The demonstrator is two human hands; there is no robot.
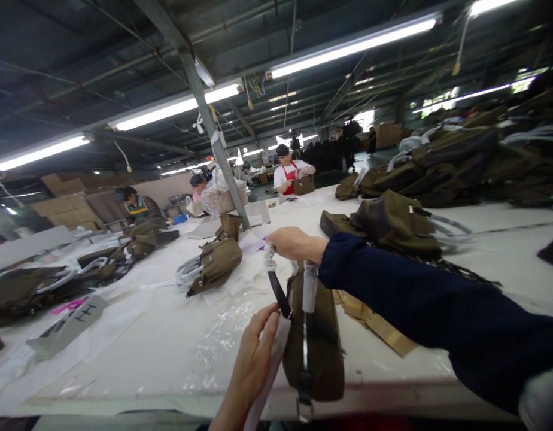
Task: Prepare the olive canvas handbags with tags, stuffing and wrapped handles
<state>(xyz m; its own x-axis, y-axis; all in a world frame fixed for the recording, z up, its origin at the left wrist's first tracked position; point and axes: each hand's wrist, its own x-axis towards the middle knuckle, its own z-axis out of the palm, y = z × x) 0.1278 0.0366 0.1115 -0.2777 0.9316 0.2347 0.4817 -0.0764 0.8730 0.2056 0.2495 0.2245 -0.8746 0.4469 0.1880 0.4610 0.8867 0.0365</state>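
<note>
An olive-green handbag (319,341) with dark trim stands near the front edge of the white table, a metal ring hanging from its near end. My right hand (294,242), in a dark blue sleeve, is closed around the top of the bag's handle (309,287), which is partly covered in white wrapping. Bare black strap shows on the handle's left side. Low on that side, my left hand (256,353) has its fingers pressed together by the strap's base, on a strip of white wrapping paper (280,344). The left fingertips are partly hidden.
Another olive bag (218,263) lies left of centre, and more bags (393,221) are heaped at right. Brown cardboard pieces (375,323) lie beside my bag. Clear plastic (222,335) covers part of the table. A metal post (213,131) rises behind. Several people work farther back.
</note>
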